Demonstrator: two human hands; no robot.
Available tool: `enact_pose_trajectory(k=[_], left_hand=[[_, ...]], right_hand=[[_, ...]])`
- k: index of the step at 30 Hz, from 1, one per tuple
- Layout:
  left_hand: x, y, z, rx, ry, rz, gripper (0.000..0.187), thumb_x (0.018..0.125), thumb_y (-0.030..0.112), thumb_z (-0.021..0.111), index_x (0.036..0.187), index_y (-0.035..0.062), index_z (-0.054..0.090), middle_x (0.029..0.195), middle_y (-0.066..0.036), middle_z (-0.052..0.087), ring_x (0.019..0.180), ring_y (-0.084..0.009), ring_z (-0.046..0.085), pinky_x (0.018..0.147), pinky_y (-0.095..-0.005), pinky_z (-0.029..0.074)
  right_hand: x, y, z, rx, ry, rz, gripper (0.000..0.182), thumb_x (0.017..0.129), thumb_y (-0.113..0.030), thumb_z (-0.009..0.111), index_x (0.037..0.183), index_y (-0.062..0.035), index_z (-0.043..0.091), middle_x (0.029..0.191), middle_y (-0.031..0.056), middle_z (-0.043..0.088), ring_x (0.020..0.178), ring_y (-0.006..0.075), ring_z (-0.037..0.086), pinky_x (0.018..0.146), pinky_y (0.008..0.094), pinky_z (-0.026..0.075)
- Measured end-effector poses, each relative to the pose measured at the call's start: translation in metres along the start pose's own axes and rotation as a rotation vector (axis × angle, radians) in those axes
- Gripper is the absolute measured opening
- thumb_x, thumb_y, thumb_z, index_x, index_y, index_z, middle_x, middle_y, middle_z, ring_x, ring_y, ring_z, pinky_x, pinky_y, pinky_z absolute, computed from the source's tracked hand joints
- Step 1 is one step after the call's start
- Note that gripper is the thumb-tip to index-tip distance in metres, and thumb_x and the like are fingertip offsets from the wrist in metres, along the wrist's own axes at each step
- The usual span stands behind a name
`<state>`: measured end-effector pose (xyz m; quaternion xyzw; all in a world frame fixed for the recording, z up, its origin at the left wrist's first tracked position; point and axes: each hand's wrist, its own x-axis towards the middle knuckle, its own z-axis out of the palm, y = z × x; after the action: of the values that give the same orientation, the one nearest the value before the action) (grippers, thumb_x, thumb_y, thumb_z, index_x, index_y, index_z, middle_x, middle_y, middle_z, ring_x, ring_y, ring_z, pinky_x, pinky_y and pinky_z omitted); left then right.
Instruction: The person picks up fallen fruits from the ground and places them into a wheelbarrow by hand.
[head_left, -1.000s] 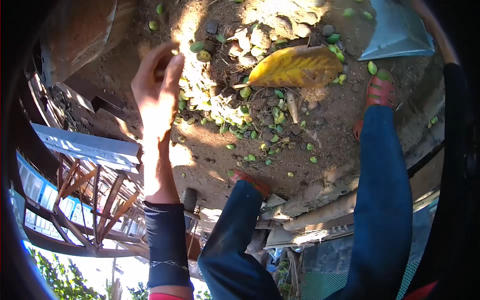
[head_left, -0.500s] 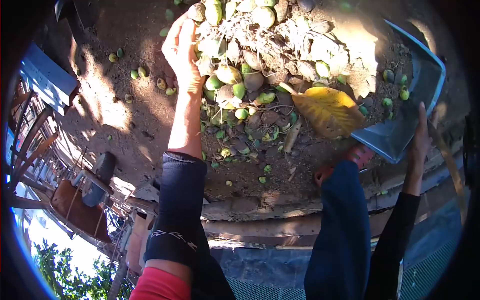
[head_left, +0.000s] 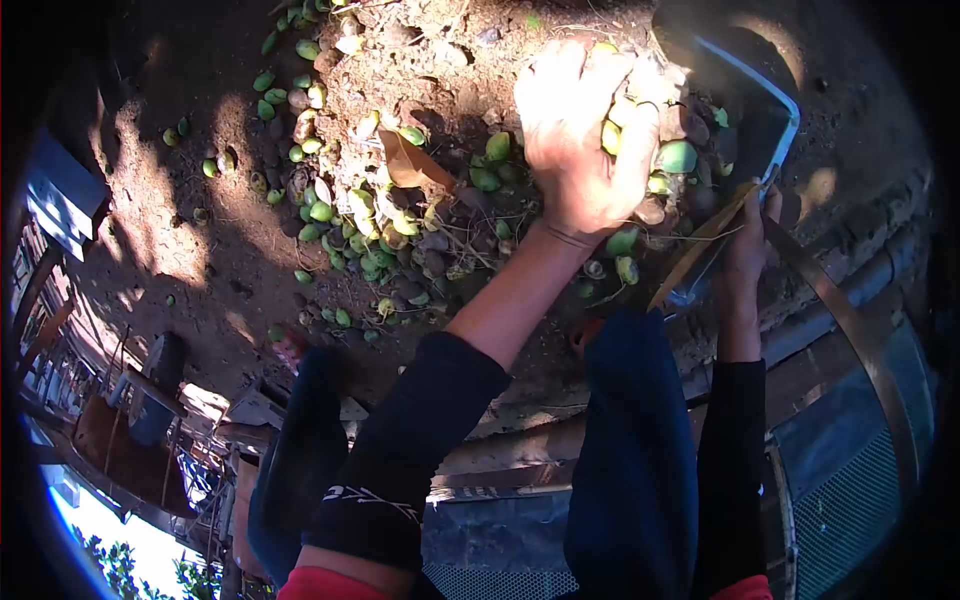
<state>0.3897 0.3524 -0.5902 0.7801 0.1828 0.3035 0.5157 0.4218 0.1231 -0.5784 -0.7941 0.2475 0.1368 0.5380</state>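
My left hand (head_left: 580,150) reaches over small green and brown fruits (head_left: 677,156) on the soil, its fingers curled and partly washed out by sunlight. Several fruits lie between its thumb and fingers. My right hand (head_left: 745,245) grips a dustpan (head_left: 786,125) with a pale blue rim, at its near side. The pan's mouth faces the fruits under my left hand, and its inside is mostly in shadow. A large yellow-brown leaf (head_left: 700,248) stands nearly edge-on beside the right hand, partly over the pan.
More fruits (head_left: 365,225) lie in a loose heap to the left, with a curled brown leaf (head_left: 410,165) among them. A curved brown strip (head_left: 850,320) runs down from my right hand. A wheelbarrow-like object (head_left: 130,430) stands at lower left; green mesh (head_left: 860,490) lies at lower right.
My left hand has moved right, from the heap's left side to near the pan, bringing fruits along. The right hand and dustpan have shifted left in view. The leaf has turned edge-on.
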Motion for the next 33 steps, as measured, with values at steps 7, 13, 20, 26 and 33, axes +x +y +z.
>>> enact_pose_trajectory(k=[7, 13, 20, 26, 33], left_hand=[[0.053, -0.033, -0.163, 0.287, -0.184, -0.028, 0.027, 0.094, 0.008, 0.055, 0.118, -0.0013, 0.063, 0.121, -0.016, 0.062, 0.105, -0.0204, 0.062, 0.091, -0.0297, 0.049], [-0.03, -0.125, -0.262, 0.438, -0.111, -0.241, 0.05, 0.094, 0.023, 0.05, 0.136, -0.0049, 0.046, 0.138, -0.021, 0.049, 0.129, -0.0323, 0.045, 0.11, -0.0411, 0.03], [-0.028, -0.039, -0.126, -0.512, 0.144, -0.686, 0.031, 0.091, 0.017, 0.06, 0.115, -0.0034, 0.058, 0.099, -0.006, 0.067, 0.086, -0.0148, 0.063, 0.079, -0.0289, 0.051], [-0.018, -0.034, -0.04, -0.207, 0.08, -0.132, 0.02, 0.078, 0.014, 0.066, 0.086, -0.0037, 0.065, 0.086, -0.013, 0.065, 0.074, -0.0258, 0.063, 0.068, -0.0338, 0.05], [-0.035, 0.031, -0.027, -0.141, -0.312, -0.087, 0.055, 0.073, 0.036, 0.072, 0.116, 0.0034, 0.064, 0.129, -0.022, 0.051, 0.123, -0.0399, 0.046, 0.102, -0.0501, 0.037]], right_hand=[[0.02, 0.023, -0.001, -0.11, 0.034, -0.016, 0.034, 0.101, -0.034, 0.049, 0.116, -0.0047, 0.058, 0.097, -0.0018, 0.056, 0.087, 0.0082, 0.049, 0.077, 0.0234, 0.04], [0.031, 0.034, -0.005, -0.015, -0.055, 0.023, 0.04, 0.101, -0.03, 0.05, 0.129, -0.002, 0.054, 0.113, 0.0029, 0.058, 0.1, 0.0123, 0.052, 0.09, 0.0261, 0.041], [0.02, 0.021, -0.001, 0.104, -0.143, 0.092, 0.031, 0.1, -0.022, 0.05, 0.125, -0.0051, 0.052, 0.103, 0.0021, 0.059, 0.091, 0.0104, 0.056, 0.077, 0.0252, 0.045], [0.012, 0.021, -0.002, 0.128, -0.133, 0.056, 0.024, 0.101, -0.022, 0.05, 0.117, -0.0058, 0.055, 0.093, -0.0008, 0.057, 0.084, 0.0079, 0.053, 0.073, 0.0248, 0.043], [-0.018, -0.002, -0.007, 0.245, -0.288, 0.145, 0.031, 0.101, -0.023, 0.05, 0.123, -0.0021, 0.052, 0.114, 0.0094, 0.062, 0.095, 0.017, 0.065, 0.081, 0.0307, 0.054]])
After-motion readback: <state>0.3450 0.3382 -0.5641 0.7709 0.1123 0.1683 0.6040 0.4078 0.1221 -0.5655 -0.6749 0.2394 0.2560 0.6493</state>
